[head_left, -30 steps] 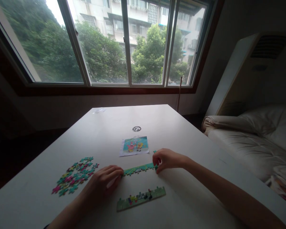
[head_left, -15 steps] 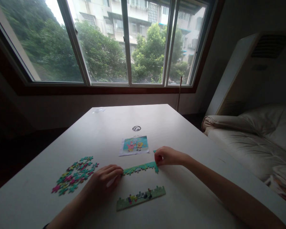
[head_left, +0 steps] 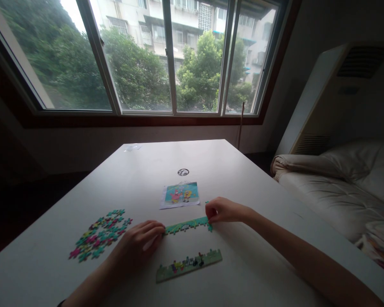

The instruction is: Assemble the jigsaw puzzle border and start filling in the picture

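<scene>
Uneven pressure could buckle the narrow teal-green jigsaw strip (head_left: 187, 225), pinched by the right hand (head_left: 224, 209), the grip of the left hand (head_left: 144, 236) unclear.

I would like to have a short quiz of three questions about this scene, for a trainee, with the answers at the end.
1. Which hand is nearer to the loose puzzle pieces?
2. True or false: the picture sheet lies beyond the farther puzzle strip, as seen from the person.
3. Fill in: the right hand is at the ____ end of the farther puzzle strip.

Key: 1. The left hand. 2. True. 3. right.
</scene>
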{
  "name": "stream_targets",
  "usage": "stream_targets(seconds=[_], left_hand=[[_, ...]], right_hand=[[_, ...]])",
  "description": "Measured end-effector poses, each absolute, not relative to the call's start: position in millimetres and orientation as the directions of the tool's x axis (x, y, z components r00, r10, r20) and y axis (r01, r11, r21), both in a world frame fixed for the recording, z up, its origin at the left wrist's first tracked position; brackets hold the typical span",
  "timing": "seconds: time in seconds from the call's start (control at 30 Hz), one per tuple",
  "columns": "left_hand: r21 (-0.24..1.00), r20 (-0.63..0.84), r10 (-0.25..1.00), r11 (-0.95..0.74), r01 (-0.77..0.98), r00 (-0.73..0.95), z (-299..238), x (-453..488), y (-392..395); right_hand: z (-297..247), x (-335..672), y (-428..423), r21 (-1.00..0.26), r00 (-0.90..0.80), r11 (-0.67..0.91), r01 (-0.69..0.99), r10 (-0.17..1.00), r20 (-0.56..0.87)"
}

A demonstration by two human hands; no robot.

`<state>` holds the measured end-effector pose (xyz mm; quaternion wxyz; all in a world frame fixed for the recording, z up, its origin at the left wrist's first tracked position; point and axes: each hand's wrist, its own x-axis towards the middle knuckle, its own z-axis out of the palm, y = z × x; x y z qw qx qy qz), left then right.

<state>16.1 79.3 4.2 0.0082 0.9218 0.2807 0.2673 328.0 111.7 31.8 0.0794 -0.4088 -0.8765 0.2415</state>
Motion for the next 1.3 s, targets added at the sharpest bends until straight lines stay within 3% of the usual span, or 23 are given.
stream_targets(seconds=[0.3,0.63,1.3], left_hand=[[0.163,0.474,0.526,-0.84,0.517,0.706,3.6,15.2,79.8],[0.188,0.462,0.534,-0.839,0.511,0.708,-1.4,14.6,82.3],[0.178,0.459,0.525,-0.845,0.505,0.717,2.8,15.2,80.7]], right_hand=[[37.9,332.7,113.5,-0.461,-0.678,0.616,0.639,0.734,0.043],[40.4,331.7,111.8,-0.527,-0.703,0.584,0.617,0.71,-0.036],[42.0,331.4,108.6,-0.484,-0.714,0.61,0.628,0.699,-0.046]])
